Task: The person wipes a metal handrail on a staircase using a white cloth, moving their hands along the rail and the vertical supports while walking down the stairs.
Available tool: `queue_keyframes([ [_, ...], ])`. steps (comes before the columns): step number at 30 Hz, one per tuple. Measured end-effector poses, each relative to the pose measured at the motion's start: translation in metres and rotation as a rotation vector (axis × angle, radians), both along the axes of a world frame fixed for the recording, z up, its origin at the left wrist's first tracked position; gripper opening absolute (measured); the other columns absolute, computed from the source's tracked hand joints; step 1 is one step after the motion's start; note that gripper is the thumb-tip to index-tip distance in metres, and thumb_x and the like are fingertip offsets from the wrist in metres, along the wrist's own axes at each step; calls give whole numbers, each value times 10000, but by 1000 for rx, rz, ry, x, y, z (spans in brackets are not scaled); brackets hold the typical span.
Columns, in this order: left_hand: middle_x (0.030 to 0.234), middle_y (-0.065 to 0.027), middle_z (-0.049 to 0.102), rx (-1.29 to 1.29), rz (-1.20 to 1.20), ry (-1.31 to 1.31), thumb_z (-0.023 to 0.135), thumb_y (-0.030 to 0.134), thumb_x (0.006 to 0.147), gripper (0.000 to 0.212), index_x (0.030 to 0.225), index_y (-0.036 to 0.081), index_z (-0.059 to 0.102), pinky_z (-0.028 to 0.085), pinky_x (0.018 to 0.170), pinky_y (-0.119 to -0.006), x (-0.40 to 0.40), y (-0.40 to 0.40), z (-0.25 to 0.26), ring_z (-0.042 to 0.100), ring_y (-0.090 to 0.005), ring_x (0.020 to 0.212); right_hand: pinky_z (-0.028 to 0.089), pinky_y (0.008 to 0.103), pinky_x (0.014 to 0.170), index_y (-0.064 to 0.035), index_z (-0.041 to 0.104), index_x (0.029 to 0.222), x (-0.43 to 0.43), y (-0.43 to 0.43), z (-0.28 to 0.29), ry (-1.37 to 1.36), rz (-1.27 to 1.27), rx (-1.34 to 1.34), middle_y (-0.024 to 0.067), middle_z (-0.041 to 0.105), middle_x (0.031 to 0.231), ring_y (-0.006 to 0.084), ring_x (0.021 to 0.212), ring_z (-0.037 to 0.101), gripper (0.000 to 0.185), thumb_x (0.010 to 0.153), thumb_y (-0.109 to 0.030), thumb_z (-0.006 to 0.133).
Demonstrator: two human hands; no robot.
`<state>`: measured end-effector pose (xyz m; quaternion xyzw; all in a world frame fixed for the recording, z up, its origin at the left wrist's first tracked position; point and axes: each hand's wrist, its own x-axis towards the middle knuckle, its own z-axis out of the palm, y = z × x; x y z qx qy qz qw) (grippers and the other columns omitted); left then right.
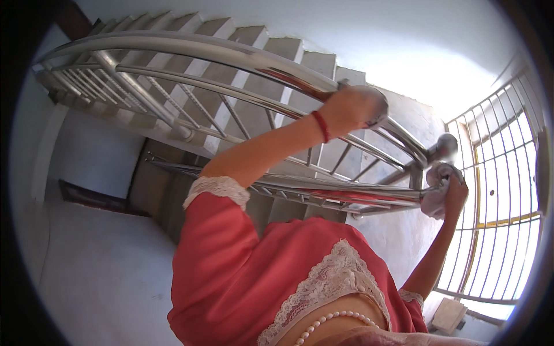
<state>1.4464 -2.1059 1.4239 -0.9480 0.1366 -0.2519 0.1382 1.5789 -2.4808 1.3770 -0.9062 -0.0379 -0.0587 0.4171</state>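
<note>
A stainless steel stair railing [207, 49] runs across the view. My left hand [352, 108], with a red band at its wrist, grips a round metal knob [375, 106] on the upper handrail; its fingers are partly blurred. At the right, my right hand [456, 190] holds a crumpled greyish-pink cloth [435, 199] against the end of the lower handrail [381, 193]. Just above that cloth stands another round metal knob [446, 145], at the railing's corner.
Concrete steps [277, 56] rise beyond the railing, and a lower flight lies beneath it. A barred window [497, 186] lets in bright light at the right. Near its foot sits a pale box-like object [449, 315]. A pale wall [108, 268] stands at the left.
</note>
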Motion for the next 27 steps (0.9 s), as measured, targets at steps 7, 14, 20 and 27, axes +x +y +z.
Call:
queue_keyframes([
  [7, 1298, -51, 546, 147, 201, -125, 723, 362, 789, 585, 1316, 202, 527, 413, 1026, -388, -107, 134, 87, 527, -226, 1177, 480, 448, 830, 86, 650, 1097, -1, -5, 0, -70, 68, 4, 250, 680, 965, 358, 908, 651, 501, 875, -344, 523],
  [14, 1087, -166, 640, -13, 945, -539, 479, 292, 969, 279, 1099, 86, 615, 477, 910, -444, -222, 343, 177, 595, -364, 1038, 479, 443, 833, 83, 649, 1104, -2, -4, 0, -56, 46, 67, 254, 677, 977, 356, 909, 651, 489, 871, -332, 534],
  [20, 1458, -234, 352, -537, 1366, -1017, 585, 541, 783, 778, 1390, 64, 490, 322, 1112, -480, -236, 428, 227, 363, -417, 1335, 485, 406, 796, 9, 675, 1091, 2, 0, -5, -45, 41, 80, 179, 689, 933, 284, 856, 651, 388, 861, -270, 535],
  [27, 1361, -291, 437, -389, 1028, -1100, 611, 448, 782, 760, 1377, -1, 465, 307, 1092, -517, -193, 348, 167, 358, -446, 1316, 484, 405, 807, 7, 677, 1100, -3, 0, -3, -41, 21, 90, 174, 692, 950, 287, 866, 650, 393, 857, -268, 537],
])
